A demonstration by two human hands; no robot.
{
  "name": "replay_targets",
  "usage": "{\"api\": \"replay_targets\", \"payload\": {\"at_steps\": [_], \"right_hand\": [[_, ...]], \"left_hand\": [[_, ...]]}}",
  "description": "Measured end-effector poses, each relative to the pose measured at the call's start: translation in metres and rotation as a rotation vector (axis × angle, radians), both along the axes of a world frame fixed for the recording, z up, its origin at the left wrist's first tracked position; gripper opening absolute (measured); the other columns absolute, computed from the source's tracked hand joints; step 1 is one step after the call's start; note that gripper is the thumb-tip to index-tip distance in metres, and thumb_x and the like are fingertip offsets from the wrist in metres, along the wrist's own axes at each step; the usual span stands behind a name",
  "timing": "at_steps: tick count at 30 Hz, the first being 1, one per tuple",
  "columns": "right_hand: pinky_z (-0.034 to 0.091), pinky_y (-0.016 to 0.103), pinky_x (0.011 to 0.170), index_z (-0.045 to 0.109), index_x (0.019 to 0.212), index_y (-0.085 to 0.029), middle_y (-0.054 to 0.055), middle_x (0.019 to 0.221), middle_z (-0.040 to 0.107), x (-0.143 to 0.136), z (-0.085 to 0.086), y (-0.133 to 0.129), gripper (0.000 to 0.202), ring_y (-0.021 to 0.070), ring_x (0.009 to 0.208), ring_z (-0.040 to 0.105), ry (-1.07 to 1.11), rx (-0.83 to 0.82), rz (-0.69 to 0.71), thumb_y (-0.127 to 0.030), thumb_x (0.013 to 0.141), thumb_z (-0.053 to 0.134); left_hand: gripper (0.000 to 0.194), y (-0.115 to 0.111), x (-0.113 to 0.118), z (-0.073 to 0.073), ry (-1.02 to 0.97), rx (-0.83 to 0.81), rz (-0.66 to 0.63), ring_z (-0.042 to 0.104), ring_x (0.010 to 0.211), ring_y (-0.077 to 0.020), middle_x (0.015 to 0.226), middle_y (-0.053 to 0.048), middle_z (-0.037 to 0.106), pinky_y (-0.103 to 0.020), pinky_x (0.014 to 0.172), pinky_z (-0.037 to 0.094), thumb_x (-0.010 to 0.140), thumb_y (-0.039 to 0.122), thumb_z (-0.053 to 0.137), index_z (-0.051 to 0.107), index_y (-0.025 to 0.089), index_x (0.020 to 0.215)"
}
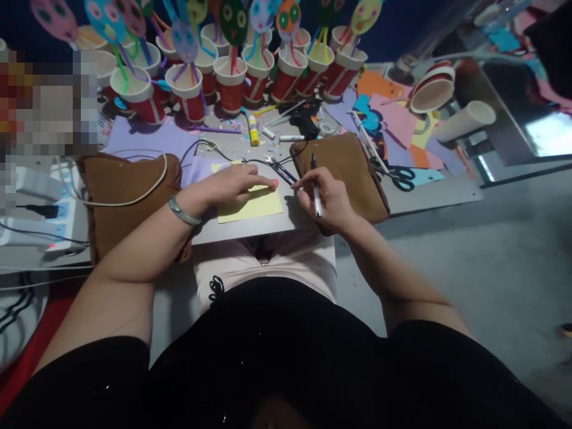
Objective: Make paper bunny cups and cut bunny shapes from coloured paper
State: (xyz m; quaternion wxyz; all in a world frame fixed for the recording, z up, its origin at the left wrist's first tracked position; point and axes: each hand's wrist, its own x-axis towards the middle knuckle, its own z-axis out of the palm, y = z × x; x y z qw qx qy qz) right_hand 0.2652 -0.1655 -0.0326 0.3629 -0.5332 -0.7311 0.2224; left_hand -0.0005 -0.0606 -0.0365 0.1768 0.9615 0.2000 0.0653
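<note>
My left hand (235, 183) lies palm down over a sheet of yellow paper (252, 210). Its index finger is stretched out, with the tip on a small pinkish-red disc (274, 184) near the sheet's right side. The other fingers are partly bent and rest on the paper. To the right, my right hand (325, 199) is closed around a white pen (317, 205) with a black end, which stands roughly upright between the fingers. That hand is beside the left edge of a brown cushion (344, 179). Between my hands lies a dark, slim tool (285, 171), partly covered.
Red-and-white paper cups (230, 89) with colourful paper faces line the back. A glue stick (253, 131), a black glue gun (306, 119), scissors (402, 177) and paper scraps (393, 119) lie around. Another brown cushion (129, 196) and a power strip (67, 208) are left. Cables cross the table.
</note>
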Motion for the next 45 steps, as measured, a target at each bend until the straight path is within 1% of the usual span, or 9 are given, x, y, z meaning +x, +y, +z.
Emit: {"api": "replay_targets", "payload": {"at_steps": [4, 15, 21, 25, 30, 32, 35, 40, 45], "right_hand": [[0.052, 0.033, 0.072, 0.059, 0.101, -0.025, 0.004, 0.089, 0.073, -0.007, -0.012, -0.011, 0.018, 0.0186, 0.075, 0.066, -0.063, -0.008, 0.045, -0.027, 0.083, 0.062], [0.053, 0.037, 0.084, 0.046, 0.112, -0.026, 0.007, 0.109, 0.072, -0.033, -0.031, -0.007, 0.033, 0.0214, 0.09, 0.067, 0.164, -0.134, -0.136, -0.016, 0.082, 0.057], [0.05, 0.038, 0.083, 0.046, 0.116, -0.026, 0.007, 0.106, 0.071, -0.038, -0.028, 0.001, 0.033, 0.0257, 0.094, 0.066, 0.088, -0.141, -0.165, -0.016, 0.086, 0.056], [0.048, 0.037, 0.077, 0.049, 0.116, -0.027, 0.007, 0.1, 0.072, -0.046, -0.025, 0.009, 0.027, 0.0264, 0.086, 0.066, 0.036, -0.165, -0.166, -0.023, 0.091, 0.057], [0.047, 0.036, 0.074, 0.051, 0.11, -0.027, 0.005, 0.093, 0.071, -0.057, -0.03, 0.017, 0.018, 0.0249, 0.082, 0.065, 0.026, -0.123, -0.207, -0.027, 0.093, 0.057], [0.049, 0.036, 0.074, 0.051, 0.108, -0.027, 0.005, 0.092, 0.07, -0.057, -0.033, 0.016, 0.016, 0.0234, 0.08, 0.066, 0.067, -0.109, -0.231, -0.031, 0.094, 0.058], [0.053, 0.036, 0.076, 0.048, 0.112, -0.027, 0.006, 0.103, 0.07, -0.051, -0.037, 0.012, 0.023, 0.0205, 0.082, 0.067, 0.233, -0.037, -0.275, -0.039, 0.096, 0.06], [0.057, 0.034, 0.078, 0.041, 0.113, -0.029, 0.006, 0.115, 0.071, -0.036, -0.047, 0.005, 0.039, 0.0167, 0.087, 0.071, 0.518, 0.099, -0.276, -0.045, 0.092, 0.07], [0.058, 0.032, 0.072, 0.044, 0.105, -0.028, 0.003, 0.109, 0.074, -0.036, -0.052, 0.003, 0.04, 0.0141, 0.078, 0.069, 0.463, 0.049, -0.221, -0.042, 0.088, 0.077]], "left_hand": [[0.048, 0.004, -0.001, -0.002, 0.013, -0.016, -0.008, 0.055, 0.088, -0.0202, 0.097, -0.008, 0.06, -0.031, 0.081, 0.041, 0.1, 0.028, 0.047, 0.062, 0.031, 0.146], [0.057, 0.007, -0.001, 0.005, 0.015, -0.113, -0.006, 0.057, 0.085, -0.0219, 0.091, -0.006, 0.063, -0.034, 0.083, 0.046, 0.09, 0.025, 0.05, 0.061, 0.034, 0.146], [0.06, 0.008, 0.0, 0.008, 0.031, -0.126, -0.007, 0.059, 0.083, -0.0221, 0.089, -0.006, 0.065, -0.035, 0.08, 0.047, 0.086, 0.026, 0.051, 0.063, 0.032, 0.144], [0.06, 0.007, 0.001, 0.009, 0.042, -0.101, -0.018, 0.059, 0.086, -0.0225, 0.091, -0.007, 0.065, -0.034, 0.082, 0.046, 0.086, 0.023, 0.049, 0.062, 0.029, 0.144], [0.064, 0.003, 0.001, 0.008, 0.057, -0.089, -0.002, 0.06, 0.09, -0.0222, 0.097, -0.007, 0.068, -0.033, 0.084, 0.045, 0.082, 0.018, 0.051, 0.06, 0.027, 0.144], [0.07, 0.001, 0.001, 0.008, 0.046, -0.108, 0.042, 0.06, 0.087, -0.021, 0.1, -0.006, 0.07, -0.032, 0.083, 0.044, 0.079, 0.016, 0.052, 0.052, 0.024, 0.148], [0.074, -0.002, 0.001, 0.008, 0.048, -0.151, 0.106, 0.058, 0.081, -0.0201, 0.096, -0.005, 0.069, -0.033, 0.078, 0.043, 0.078, 0.016, 0.053, 0.041, 0.017, 0.151], [0.066, -0.004, 0.002, 0.006, 0.031, -0.185, 0.146, 0.059, 0.082, -0.0216, 0.095, -0.007, 0.067, -0.035, 0.08, 0.042, 0.077, 0.016, 0.055, 0.044, 0.015, 0.142], [0.058, -0.004, 0.002, 0.004, 0.005, -0.175, 0.155, 0.059, 0.081, -0.0226, 0.09, -0.006, 0.066, -0.035, 0.076, 0.041, 0.076, 0.014, 0.055, 0.048, 0.016, 0.133]]}}
